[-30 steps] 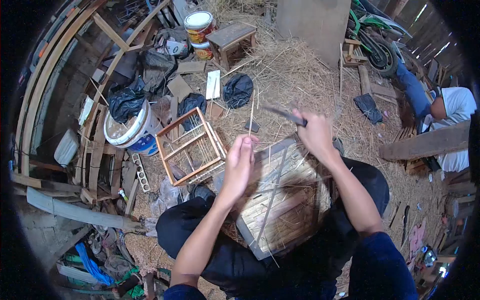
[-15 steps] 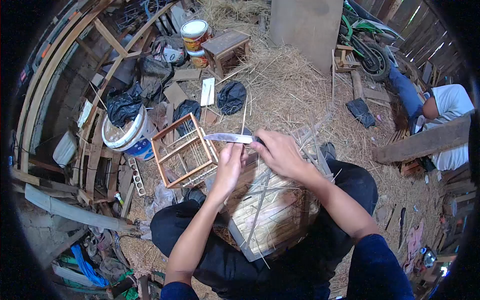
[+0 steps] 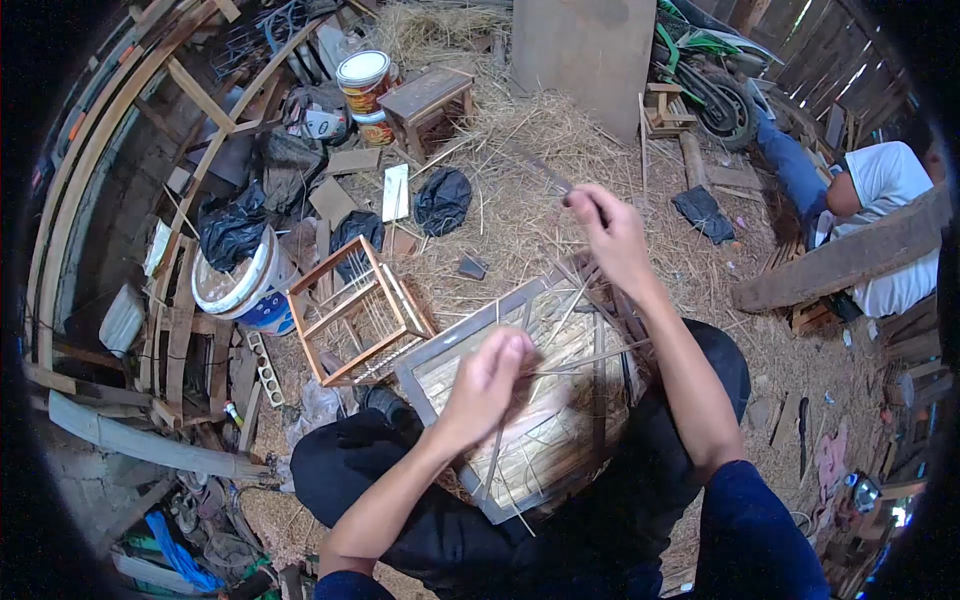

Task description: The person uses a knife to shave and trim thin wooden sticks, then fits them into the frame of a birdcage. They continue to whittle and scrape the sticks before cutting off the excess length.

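Note:
My right hand [image 3: 612,238] is closed around the handle of a knife [image 3: 548,174], whose narrow blade points up and to the left over the straw. Lower and to the left, my left hand [image 3: 488,378] is closed in a partly blurred fist above the board. A thin bamboo strip [image 3: 592,358] runs from this fist toward the right. The slatted board [image 3: 420,388] with a grey border lies across my lap, and several loose thin strips are scattered on it.
A small wooden frame with rods [image 3: 308,345] stands left of the board, near a white bucket [image 3: 208,292] topped by black plastic. Beyond are a stool [image 3: 428,95] and stacked paint pails [image 3: 363,70]. A person in a white shirt [image 3: 885,175] is at right, behind a plank [image 3: 840,250].
The knife and my right hand have moved up and right, away from my left hand. My left hand has dropped lower over the board, and the strip now points right.

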Demonstrator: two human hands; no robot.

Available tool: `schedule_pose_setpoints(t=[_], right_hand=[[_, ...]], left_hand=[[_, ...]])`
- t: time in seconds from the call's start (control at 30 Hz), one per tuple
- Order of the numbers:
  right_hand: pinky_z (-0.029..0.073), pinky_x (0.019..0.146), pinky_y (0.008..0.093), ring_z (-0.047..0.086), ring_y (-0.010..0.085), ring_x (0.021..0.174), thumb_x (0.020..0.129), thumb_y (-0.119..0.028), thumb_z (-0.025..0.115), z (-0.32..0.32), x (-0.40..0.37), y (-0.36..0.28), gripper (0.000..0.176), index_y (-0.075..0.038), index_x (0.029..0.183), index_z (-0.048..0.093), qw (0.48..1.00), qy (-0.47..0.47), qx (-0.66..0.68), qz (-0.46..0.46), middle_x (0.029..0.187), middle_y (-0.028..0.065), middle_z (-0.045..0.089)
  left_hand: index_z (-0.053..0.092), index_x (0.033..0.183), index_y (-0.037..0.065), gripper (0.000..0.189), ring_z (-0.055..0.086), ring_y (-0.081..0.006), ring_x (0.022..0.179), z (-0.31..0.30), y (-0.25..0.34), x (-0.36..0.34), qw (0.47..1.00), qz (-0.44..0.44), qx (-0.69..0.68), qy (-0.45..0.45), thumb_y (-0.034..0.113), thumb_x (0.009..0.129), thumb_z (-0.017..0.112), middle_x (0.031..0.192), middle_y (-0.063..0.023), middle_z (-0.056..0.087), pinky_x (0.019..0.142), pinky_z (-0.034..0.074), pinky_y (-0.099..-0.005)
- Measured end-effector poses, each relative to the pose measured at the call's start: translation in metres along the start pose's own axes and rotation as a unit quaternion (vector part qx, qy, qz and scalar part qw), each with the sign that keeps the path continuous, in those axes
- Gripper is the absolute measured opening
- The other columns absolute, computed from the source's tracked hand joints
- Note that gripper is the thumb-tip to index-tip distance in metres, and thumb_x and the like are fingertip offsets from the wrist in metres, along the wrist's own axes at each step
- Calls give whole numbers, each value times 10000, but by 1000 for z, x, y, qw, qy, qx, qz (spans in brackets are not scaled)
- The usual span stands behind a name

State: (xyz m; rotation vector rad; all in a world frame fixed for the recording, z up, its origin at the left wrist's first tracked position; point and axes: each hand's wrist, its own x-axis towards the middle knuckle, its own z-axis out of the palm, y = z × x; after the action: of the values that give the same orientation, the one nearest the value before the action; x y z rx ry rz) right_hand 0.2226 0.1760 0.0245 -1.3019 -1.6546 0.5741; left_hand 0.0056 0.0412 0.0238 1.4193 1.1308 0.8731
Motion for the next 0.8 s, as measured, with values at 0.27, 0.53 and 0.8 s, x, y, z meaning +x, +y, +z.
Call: schedule_pose_setpoints(t=[0.27, 0.53, 0.8], right_hand=[[515, 640, 413, 685, 313, 737, 990, -358, 571, 36, -28, -30, 304, -83, 1058, 681, 982, -137, -31, -124, 833, 143, 693], [531, 654, 423, 685, 335, 780, 948, -355, 624, 58, -31, -48, 291, -75, 1002, 681, 965, -168, -19, -199, 881, 147, 702], [532, 646, 413, 683, 326, 761, 916, -342, 668, 58, -30, -44, 302, -49, 985, 680, 959, -121, -18, -256, 869, 147, 700]], left_hand=[[543, 1185, 70, 245, 336, -18, 598, -38, -20, 29, 991, -24, -102, 87, 269, 1074, 453, 739, 65, 392, 506, 276, -201], [582, 1050, 71, 235, 372, -16, 613, -42, 1, 28, 980, -9, -158, 121, 284, 1064, 482, 787, 55, 470, 509, 289, -200], [538, 1165, 41, 192, 417, -20, 660, -41, 7, 32, 980, 13, -125, 151, 184, 1037, 543, 834, 38, 521, 564, 340, -205]])
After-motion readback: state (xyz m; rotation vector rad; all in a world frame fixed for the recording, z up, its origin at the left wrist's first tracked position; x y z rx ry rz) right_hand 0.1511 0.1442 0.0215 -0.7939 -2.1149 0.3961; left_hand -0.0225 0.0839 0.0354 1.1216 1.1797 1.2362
